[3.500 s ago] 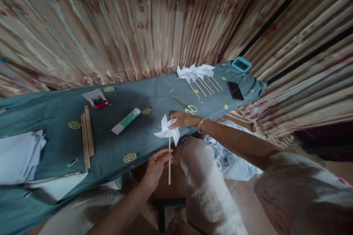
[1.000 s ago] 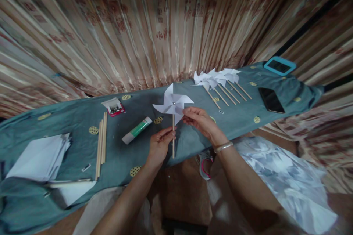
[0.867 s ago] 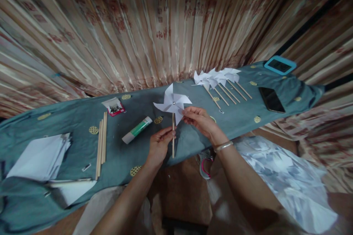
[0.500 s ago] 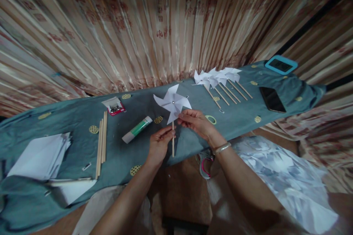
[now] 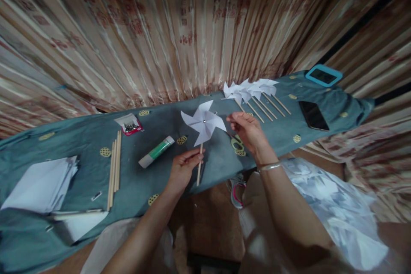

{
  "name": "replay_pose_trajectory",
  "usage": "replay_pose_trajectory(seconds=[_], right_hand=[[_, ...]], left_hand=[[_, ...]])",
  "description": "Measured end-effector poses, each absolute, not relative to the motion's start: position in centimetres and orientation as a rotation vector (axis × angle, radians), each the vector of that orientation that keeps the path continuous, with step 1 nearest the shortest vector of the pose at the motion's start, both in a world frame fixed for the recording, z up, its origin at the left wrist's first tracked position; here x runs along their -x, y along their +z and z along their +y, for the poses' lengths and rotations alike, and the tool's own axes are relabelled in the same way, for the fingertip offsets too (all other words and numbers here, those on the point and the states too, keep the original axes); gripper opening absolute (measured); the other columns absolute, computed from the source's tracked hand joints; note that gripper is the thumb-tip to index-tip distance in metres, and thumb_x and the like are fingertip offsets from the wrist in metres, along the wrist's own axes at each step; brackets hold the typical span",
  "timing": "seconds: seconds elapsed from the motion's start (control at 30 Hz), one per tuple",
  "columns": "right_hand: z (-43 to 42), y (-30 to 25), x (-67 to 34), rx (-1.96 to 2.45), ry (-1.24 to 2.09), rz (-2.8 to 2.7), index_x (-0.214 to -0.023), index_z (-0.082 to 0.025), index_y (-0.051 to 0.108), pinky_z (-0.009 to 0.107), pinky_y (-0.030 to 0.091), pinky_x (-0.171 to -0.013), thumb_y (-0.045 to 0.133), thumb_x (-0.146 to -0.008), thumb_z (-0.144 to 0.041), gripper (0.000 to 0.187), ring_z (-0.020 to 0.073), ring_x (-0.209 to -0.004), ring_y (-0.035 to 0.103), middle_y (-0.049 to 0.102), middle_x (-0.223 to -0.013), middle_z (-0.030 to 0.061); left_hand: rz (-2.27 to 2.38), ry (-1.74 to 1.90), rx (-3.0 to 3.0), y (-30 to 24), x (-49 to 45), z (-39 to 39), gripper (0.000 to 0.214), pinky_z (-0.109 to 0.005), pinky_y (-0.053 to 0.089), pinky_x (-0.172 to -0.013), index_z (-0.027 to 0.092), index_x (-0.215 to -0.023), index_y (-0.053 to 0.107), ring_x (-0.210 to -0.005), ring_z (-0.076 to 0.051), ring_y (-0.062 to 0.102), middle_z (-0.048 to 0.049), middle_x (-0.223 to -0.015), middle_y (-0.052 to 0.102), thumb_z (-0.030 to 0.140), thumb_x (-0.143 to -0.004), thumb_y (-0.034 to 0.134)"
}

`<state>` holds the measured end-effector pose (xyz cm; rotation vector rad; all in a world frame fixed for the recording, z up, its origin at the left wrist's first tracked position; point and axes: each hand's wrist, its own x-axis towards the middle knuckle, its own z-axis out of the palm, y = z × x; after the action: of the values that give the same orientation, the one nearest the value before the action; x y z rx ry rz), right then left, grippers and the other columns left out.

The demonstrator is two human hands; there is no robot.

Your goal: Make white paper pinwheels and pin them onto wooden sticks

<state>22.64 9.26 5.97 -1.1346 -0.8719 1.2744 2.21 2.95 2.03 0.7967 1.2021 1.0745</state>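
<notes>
A white paper pinwheel (image 5: 205, 126) with a metal pin at its centre stands upright on a wooden stick (image 5: 199, 171). My left hand (image 5: 184, 167) pinches this stick just below the paper blades. To the right of the pinwheel, my right hand (image 5: 247, 130) is held apart from it, fingers loosely bent and nothing visible in them. Partly hidden under that hand lies a pair of scissors with light green handles (image 5: 236, 143). A green and white glue stick (image 5: 156, 151) lies to the left of my left hand.
Several finished pinwheels (image 5: 239, 93) lie at the back right, near a phone (image 5: 314, 115) and a blue-framed clock (image 5: 323, 75). Left are wooden sticks (image 5: 117, 162), a box of pins (image 5: 130, 126) and stacked paper (image 5: 38, 184). A plastic bag of white paper pieces (image 5: 330, 205) sits below right.
My right hand has let go of the pinwheel's blade and moved right, uncovering more of the scissors. The blades have turned slightly. My left hand still holds the stick.
</notes>
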Motion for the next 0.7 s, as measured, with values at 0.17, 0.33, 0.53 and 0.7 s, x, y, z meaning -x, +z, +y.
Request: replay_pose_trajectory(seconds=[0.17,0.33,0.53,0.7], right_hand=[[9.7,5.3,-22.1,1.147,1.373,-0.898,-0.069,-0.022,0.067,0.027,0.045,-0.061,0.081,-0.059,-0.062,0.043,0.0135,-0.065,0.056,0.067,-0.069,0.0002],[9.4,5.2,-21.5,1.137,1.438,-0.899,-0.061,-0.021,0.063,0.024,0.038,-0.054,0.087,-0.054,-0.05,0.038,0.0095,-0.055,0.047,0.057,-0.057,-0.0042],[9.1,5.5,-21.4,1.151,1.513,-0.898,-0.063,-0.02,0.065,0.024,0.042,-0.058,0.087,-0.054,-0.044,0.033,0.0085,-0.057,0.05,0.06,-0.061,-0.004],[9.0,5.5,-20.8,1.13,1.586,-0.851,-0.064,-0.019,0.069,0.022,0.042,-0.057,0.09,-0.05,-0.039,0.032,0.0072,-0.056,0.053,0.063,-0.061,-0.0037]], left_hand=[[1.186,0.979,-0.837,1.8,-2.4,2.8,0.033,-0.027,0.052,-0.067,0.019,-0.08,0.08,-0.064,-0.016,0.064,-0.0051,-0.076,0.076,0.037,-0.053,0.086],[1.195,0.974,-0.854,1.8,-2.2,2.8,0.031,-0.026,0.051,-0.068,0.019,-0.083,0.081,-0.065,-0.015,0.064,-0.0051,-0.077,0.076,0.035,-0.056,0.085],[1.213,1.007,-0.863,2.1,-2.2,3.0,0.034,-0.029,0.053,-0.068,0.02,-0.081,0.081,-0.065,-0.016,0.064,-0.007,-0.084,0.078,0.04,-0.054,0.086],[1.215,1.051,-0.828,2.2,-2.3,3.1,0.037,-0.03,0.055,-0.072,0.02,-0.08,0.08,-0.067,-0.017,0.066,-0.0073,-0.088,0.078,0.042,-0.052,0.087]])
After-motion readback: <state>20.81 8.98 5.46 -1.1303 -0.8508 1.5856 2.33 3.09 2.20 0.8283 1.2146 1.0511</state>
